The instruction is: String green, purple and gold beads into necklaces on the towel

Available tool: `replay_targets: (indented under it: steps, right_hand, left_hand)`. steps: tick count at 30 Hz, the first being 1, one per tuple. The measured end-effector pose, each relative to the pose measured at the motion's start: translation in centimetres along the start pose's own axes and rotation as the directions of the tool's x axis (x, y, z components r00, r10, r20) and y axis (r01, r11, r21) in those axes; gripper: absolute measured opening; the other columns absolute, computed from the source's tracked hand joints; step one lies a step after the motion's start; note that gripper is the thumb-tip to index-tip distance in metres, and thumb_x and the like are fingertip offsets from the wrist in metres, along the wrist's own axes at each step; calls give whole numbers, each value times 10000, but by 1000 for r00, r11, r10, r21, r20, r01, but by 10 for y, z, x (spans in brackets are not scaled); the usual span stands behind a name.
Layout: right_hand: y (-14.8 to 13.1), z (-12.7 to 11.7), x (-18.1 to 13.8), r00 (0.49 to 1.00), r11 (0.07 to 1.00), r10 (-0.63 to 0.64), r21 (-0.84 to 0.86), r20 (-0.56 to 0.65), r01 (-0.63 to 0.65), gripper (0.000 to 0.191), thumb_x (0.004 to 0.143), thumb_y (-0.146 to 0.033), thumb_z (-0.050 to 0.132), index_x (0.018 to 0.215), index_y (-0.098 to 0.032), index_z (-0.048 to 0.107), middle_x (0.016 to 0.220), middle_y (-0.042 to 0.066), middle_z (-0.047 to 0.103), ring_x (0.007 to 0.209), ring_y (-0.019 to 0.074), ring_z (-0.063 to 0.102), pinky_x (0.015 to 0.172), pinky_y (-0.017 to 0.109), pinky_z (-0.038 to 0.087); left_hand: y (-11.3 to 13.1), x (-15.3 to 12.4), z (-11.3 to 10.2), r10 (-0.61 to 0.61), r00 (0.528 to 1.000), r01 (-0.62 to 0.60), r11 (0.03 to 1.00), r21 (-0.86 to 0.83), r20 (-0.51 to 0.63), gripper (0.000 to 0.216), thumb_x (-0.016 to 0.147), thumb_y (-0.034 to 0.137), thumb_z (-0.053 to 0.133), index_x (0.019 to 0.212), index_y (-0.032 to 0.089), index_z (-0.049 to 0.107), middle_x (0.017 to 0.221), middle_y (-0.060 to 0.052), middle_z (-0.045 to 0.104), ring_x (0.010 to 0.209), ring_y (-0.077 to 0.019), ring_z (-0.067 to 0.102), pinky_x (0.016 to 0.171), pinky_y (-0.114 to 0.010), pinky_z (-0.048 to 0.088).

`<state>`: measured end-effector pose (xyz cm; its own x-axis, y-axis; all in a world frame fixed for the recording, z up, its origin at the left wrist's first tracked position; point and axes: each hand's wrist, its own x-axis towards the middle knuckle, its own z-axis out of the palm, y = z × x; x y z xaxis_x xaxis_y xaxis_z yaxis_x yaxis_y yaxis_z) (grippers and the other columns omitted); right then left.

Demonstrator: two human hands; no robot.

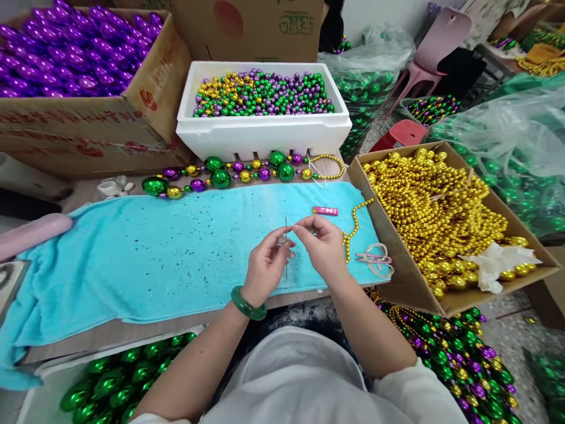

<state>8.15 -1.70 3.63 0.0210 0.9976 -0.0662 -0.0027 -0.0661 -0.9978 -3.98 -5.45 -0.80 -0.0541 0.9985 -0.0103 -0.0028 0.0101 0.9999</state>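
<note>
Two pinched grips, one upright needle

I see the left hand clasping that slim needle between thumb and fingers, its ends showing above and below. Close against it, the right hand has thumb and forefinger pressed together on what looks like fine white thread, which trails off to the right. A green bangle circles the left wrist.

Under the grip spreads a turquoise towel, specked with dark bits left of the hands. Just beyond the right hand lies a small pink packet; to its right, a strand of gold beads bends across the cloth, with pink-handled snips near its lower end.

Farther ahead of the grip, a chain of big green, purple and gold beads lies before a white foam box of small mixed beads. Off to the right stands a carton heaped with gold strands; far to the left, a larger carton brims with shiny purple beads.
</note>
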Motion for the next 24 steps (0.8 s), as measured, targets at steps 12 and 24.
replay_targets:
  steps: [12, 24]
  right_hand:
    - [-3, -1, -3, 1000, 1000, -18, -23, -4, 18, 59, 672, -247, 570, 641, -199, 556, 849, 35, 671, 807, 172, 625, 649, 276, 516]
    - [-2, -2, -4, 1000, 999, -26, -40, -3, 26, 62, 680, -257, 577, 653, -203, 565, 852, 38, 676, 830, 179, 630, 659, 272, 518]
  left_hand:
    - [-3, -2, 0, 72, 997, -73, 995, 61, 24, 301, 891, 312, 587, 1173, 221, 641, 859, -24, 681, 698, -116, 635, 603, -213, 524]
    - [-5, -5, -1, 160, 987, -160, 970, 181, 14, 311, 891, 273, 579, 1190, 220, 644, 956, -43, 715, 791, -146, 674, 652, -232, 569]
